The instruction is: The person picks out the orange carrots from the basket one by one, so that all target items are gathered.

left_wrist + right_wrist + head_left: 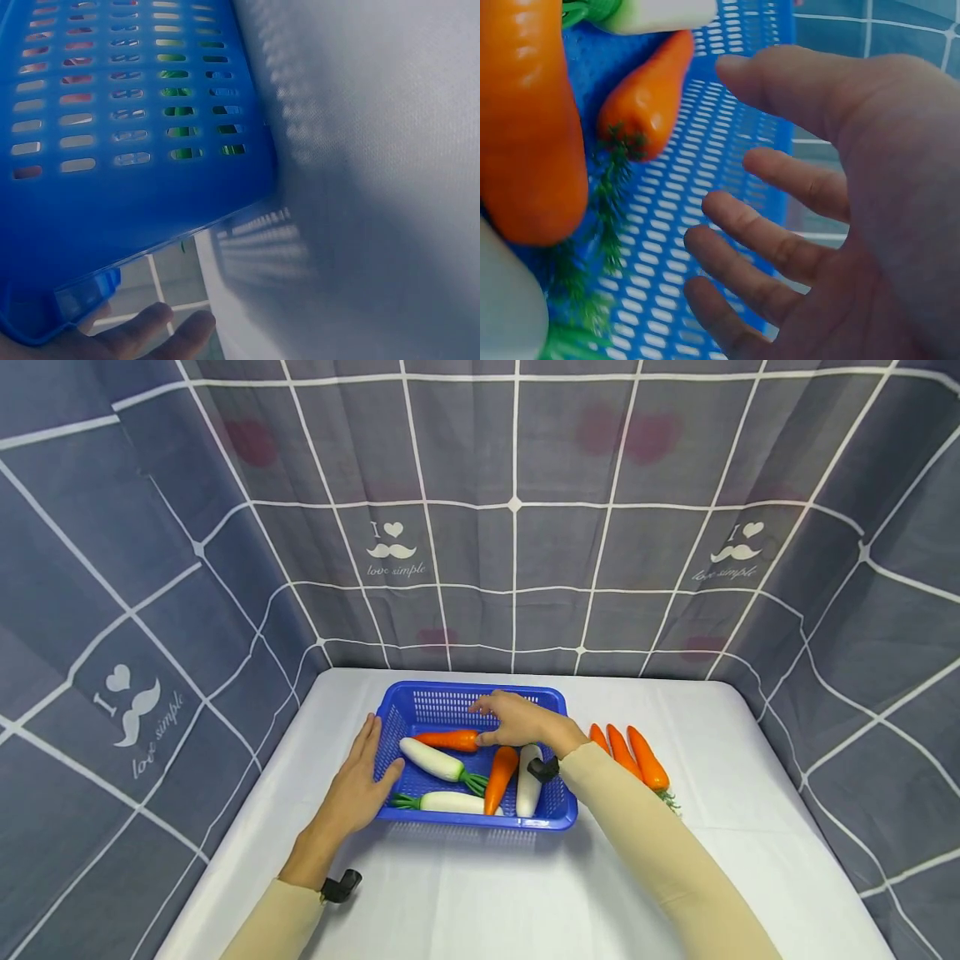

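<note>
The right hand (519,720), fingers spread and empty, hovers inside the blue basket (480,821) beside a carrot (448,741); the left hand (360,789) rests straight-fingered at its left edge. Nearer its front edge lie another carrot (501,777) and white radishes (435,762). Three more carrots (647,760) lie toward the tabletop's (465,893) right edge.

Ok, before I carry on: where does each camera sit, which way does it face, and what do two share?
Head: on the head, facing forward and down at the basket, table and curtain; left hand, right hand and sleeves show.
Left wrist: on that wrist, facing the basket's outer wall and the table; left fingers show at bottom left.
Right wrist: on that wrist, facing into the basket, at carrots; right thumb and fingers show.
Shared: head and right wrist both show the right hand and carrots.
</note>
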